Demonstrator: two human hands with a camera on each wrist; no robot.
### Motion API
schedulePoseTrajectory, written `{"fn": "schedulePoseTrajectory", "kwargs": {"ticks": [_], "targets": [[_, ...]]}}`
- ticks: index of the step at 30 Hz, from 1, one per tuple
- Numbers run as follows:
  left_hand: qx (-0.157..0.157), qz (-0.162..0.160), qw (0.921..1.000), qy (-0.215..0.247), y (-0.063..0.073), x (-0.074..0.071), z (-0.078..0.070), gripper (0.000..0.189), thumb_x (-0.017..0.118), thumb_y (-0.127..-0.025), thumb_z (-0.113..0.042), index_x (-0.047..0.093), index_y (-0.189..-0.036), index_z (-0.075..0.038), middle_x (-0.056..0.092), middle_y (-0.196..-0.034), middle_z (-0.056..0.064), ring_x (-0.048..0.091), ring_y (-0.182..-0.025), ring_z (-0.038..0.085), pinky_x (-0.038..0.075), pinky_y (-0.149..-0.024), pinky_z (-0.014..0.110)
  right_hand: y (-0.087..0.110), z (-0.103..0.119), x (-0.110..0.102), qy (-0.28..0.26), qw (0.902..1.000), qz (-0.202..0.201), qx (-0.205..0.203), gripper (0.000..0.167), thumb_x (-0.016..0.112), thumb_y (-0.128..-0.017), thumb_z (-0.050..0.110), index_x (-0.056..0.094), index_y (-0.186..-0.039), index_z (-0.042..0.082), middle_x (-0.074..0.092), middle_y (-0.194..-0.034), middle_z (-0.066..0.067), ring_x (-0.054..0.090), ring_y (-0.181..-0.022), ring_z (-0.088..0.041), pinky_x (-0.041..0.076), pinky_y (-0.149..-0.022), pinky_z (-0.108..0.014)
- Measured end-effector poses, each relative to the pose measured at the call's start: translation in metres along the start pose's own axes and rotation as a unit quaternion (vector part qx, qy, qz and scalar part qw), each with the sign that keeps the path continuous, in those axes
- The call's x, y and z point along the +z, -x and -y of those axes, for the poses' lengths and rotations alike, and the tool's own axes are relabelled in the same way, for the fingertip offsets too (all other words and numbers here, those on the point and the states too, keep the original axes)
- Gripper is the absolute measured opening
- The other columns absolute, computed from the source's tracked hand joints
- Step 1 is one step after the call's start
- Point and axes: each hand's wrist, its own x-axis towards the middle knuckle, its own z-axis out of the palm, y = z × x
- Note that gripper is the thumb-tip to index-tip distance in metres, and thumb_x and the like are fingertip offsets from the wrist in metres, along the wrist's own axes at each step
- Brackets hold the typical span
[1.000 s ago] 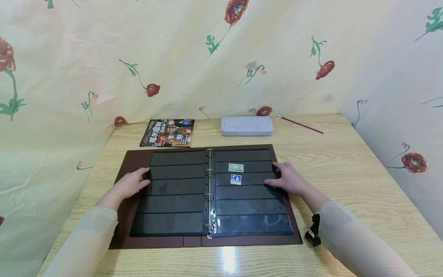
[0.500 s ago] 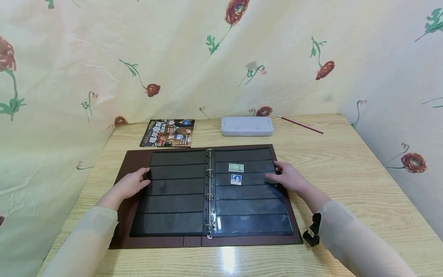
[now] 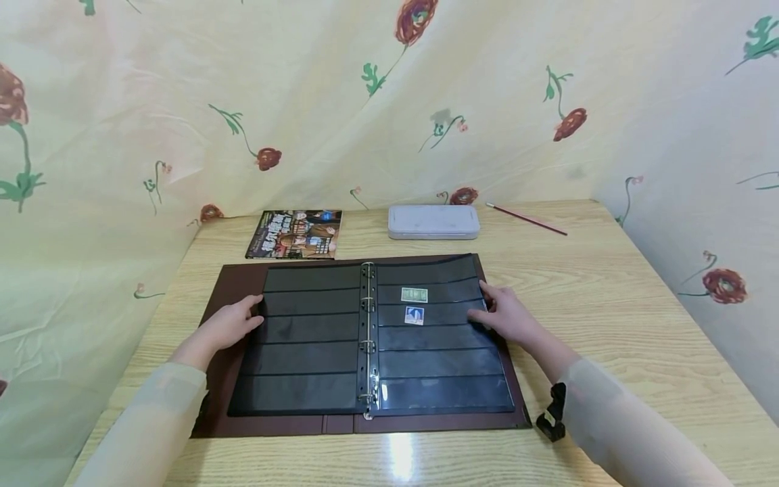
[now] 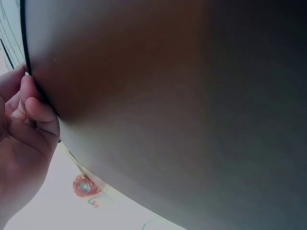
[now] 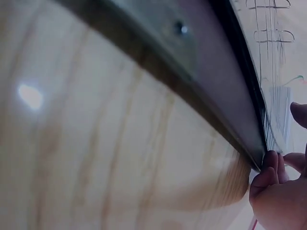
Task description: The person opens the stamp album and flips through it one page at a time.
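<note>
A stamp album [image 3: 347,423] with a dark brown cover lies spread wide on the table, its black pocket pages held by a metal ring spine. The right page [image 3: 438,365] bears a green stamp [image 3: 414,295] and a blue-and-white stamp [image 3: 414,315]. At that page's outer edge my right hand [image 3: 508,314] pinches it, thumb on top and fingers at the edge; its far corner is slightly raised. My left hand [image 3: 228,327] rests on the cover, thumb and forefinger touching the left page [image 3: 298,358] at its outer edge. Both wrist views show the fingers [image 5: 263,181] against the album's edge.
Behind the album lie an illustrated booklet [image 3: 295,234] and a pale flat case [image 3: 433,222]. A dark red pencil [image 3: 526,219] is at the back right. Flower-patterned cloth [image 3: 316,108] hangs behind the wooden table [image 3: 608,284].
My right hand has shifted its hold slightly along the right page's edge, and that page's far outer corner has risen a little. The left hand has stayed in place.
</note>
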Motion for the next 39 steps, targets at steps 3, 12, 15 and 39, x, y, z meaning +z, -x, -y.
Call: {"fn": "schedulePoseTrajectory", "kwargs": {"ticks": [3, 12, 15, 39], "targets": [[-0.003, 0.001, 1.0, 0.0, 0.0, 0.0, 0.0, 0.056, 0.051, -0.097, -0.019, 0.029, -0.141, 0.007, 0.056, -0.11, 0.028, 0.058, -0.084, 0.027, 0.048, -0.075, 0.044, 0.003, 0.0, -0.001, 0.005, 1.0, 0.003, 0.003, 0.078, 0.064, -0.089, 0.026, 0.021, -0.146, -0.006, 0.059, -0.104, -0.018, 0.055, -0.079, -0.021, 0.044, -0.07, -0.036], [-0.005, 0.004, 0.9999, 0.009, 0.0, -0.001, -0.001, 0.056, 0.052, -0.097, -0.018, 0.028, -0.142, 0.007, 0.059, -0.096, 0.019, 0.056, -0.07, 0.02, 0.047, -0.064, 0.036, 0.011, 0.01, -0.011, -0.038, 0.9984, 0.042, 0.007, 0.079, 0.061, -0.09, 0.017, 0.011, -0.15, 0.001, 0.042, -0.065, 0.0, 0.04, -0.053, -0.014, 0.036, -0.052, -0.029], [-0.009, 0.005, 0.9998, 0.019, 0.001, -0.002, -0.001, 0.056, 0.052, -0.096, -0.017, 0.029, -0.142, 0.005, 0.059, -0.092, 0.015, 0.057, -0.067, 0.019, 0.048, -0.062, 0.035, 0.01, 0.018, -0.018, -0.074, 0.9954, 0.06, 0.014, 0.079, 0.059, -0.092, 0.018, 0.008, -0.151, 0.006, 0.042, -0.062, 0.001, 0.042, -0.049, -0.015, 0.038, -0.05, -0.029], [0.033, -0.025, 0.9966, 0.071, -0.003, -0.047, -0.054, 0.07, 0.054, -0.093, -0.042, 0.029, -0.145, -0.001, 0.06, -0.101, 0.016, 0.06, -0.075, 0.024, 0.047, -0.066, 0.037, 0.006, 0.085, -0.052, -0.192, 0.9773, 0.081, -0.034, 0.074, 0.055, -0.094, 0.016, 0.01, -0.152, 0.017, 0.044, -0.053, -0.003, 0.042, -0.042, -0.016, 0.037, -0.044, -0.03]]}}
